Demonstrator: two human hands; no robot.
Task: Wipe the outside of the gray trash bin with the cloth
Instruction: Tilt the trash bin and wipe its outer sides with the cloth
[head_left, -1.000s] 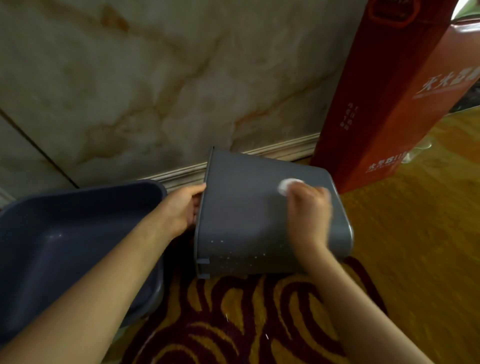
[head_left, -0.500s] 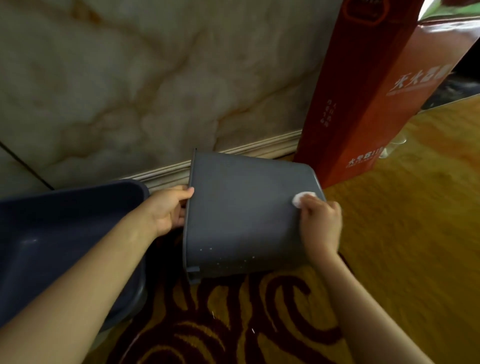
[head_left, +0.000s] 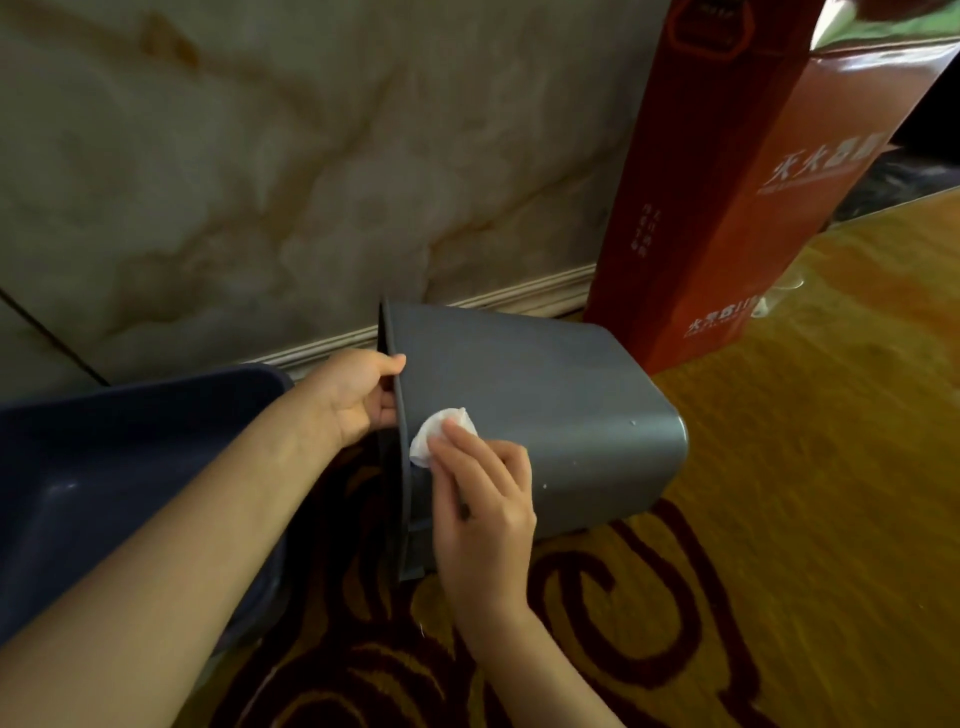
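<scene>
The gray trash bin (head_left: 545, 415) lies tipped on its side on the patterned carpet (head_left: 597, 623), its open rim turned to the left and its closed bottom to the right, close to the baseboard (head_left: 493, 304) of the marble-look wall (head_left: 260, 156). A small white cloth (head_left: 439, 434), bunched into a wad, sits on the bin's upward-facing side near the rim, at the left end of that face. The right hand (head_left: 480, 504) lies on the near side of the bin with its fingers extended flat, the fingertips pressing the cloth against the gray plastic; only the far part of the cloth shows past the fingers. The left hand (head_left: 358, 395) is just left of the cloth, closed around the bin's rim, thumb on the outer edge and the other fingers curled inside the opening, so the two hands are near each other with the rim between them. Both bare forearms reach in from the near edge. Left of the bin, touching or nearly touching the left forearm, stands a dark blue plastic tub (head_left: 78, 467), largely cropped by the left border. Beyond the bin's right end, a tall red carton (head_left: 727, 208) with pale printed characters stands against the wall, and the floor to the right shows yellow-orange.
</scene>
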